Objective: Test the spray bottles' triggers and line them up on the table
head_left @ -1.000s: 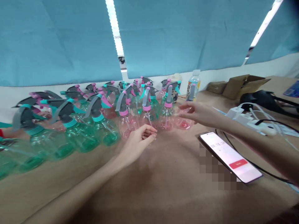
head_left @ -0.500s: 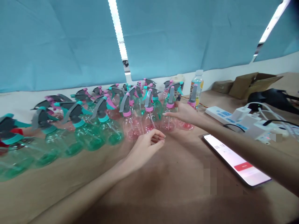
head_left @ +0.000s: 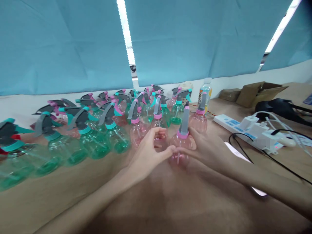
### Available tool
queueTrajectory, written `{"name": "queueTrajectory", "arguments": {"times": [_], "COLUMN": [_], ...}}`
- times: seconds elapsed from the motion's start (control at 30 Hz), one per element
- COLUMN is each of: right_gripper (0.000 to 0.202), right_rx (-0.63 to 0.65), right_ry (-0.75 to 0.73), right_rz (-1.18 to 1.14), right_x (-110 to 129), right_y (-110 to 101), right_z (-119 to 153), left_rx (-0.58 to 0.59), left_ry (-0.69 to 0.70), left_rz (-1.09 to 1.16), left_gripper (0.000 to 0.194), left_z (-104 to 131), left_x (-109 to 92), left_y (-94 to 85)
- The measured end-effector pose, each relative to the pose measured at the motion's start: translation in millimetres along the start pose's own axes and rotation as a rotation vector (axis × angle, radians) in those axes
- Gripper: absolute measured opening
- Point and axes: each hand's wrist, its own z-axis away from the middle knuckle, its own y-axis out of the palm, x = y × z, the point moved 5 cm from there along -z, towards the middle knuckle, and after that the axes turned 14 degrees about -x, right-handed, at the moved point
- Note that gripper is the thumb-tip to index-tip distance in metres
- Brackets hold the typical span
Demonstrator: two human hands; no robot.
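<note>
Being held in the curled right hand (head_left: 207, 149): one pink spray bottle (head_left: 182, 138), the left hand (head_left: 148, 151) half-open, empty, alongside.

I have a flat brown tabletop (head_left: 60, 188) in front of me. On its left, transparent green spray bottles with teal collars (head_left: 119, 143) stand close together; towards the middle stand transparent pink spray bottles with pink collars (head_left: 198, 123). To the right I make out a clear, labelled plastic drink bottle (head_left: 207, 87), a long white power strip (head_left: 225, 122), a partly hidden lit smartphone (head_left: 235, 150) and, farther back, an open brown cardboard box (head_left: 251, 94).
</note>
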Motion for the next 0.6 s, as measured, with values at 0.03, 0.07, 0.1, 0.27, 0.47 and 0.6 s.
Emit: {"name": "queueTrajectory", "arguments": {"times": [0.03, 0.07, 0.1, 0.27, 0.47, 0.6], "right_gripper": [0.049, 0.048, 0.046, 0.037, 0.025, 0.051], "right_rx": [0.026, 0.028, 0.042, 0.068, 0.179, 0.157], "right_ry": [-0.012, -0.037, -0.076, -0.086, -0.097, -0.100], "right_rz": [-0.028, -0.075, -0.137, -0.402, -0.687, -0.816], "right_x": [9.0, 19.6, 31.7, 84.1, 127.8, 141.6], "right_y": [-0.3, -1.4, -1.9, 4.4, 35.3, 43.6], "right_z": [6.6, 11.5, 15.5, 22.2, 25.1, 21.1], "left_rx": [0.014, 0.027, 0.036, 0.012, -0.068, -0.106], "left_ry": [0.012, 0.023, 0.032, 0.026, 0.067, 0.102], "left_rz": [-0.026, -0.053, -0.071, 0.027, 0.040, -0.006], "left_gripper": [0.051, 0.061, 0.067, 0.058, 0.022, 0.019], "left_z": [1.2, 2.8, 4.8, 19.5, 34.0, 33.8], "left_x": [-1.5, -2.9, -4.3, -10.3, -9.4, -2.5], "left_y": [-1.5, -3.2, -5.1, -22.7, -53.1, -71.4]}}
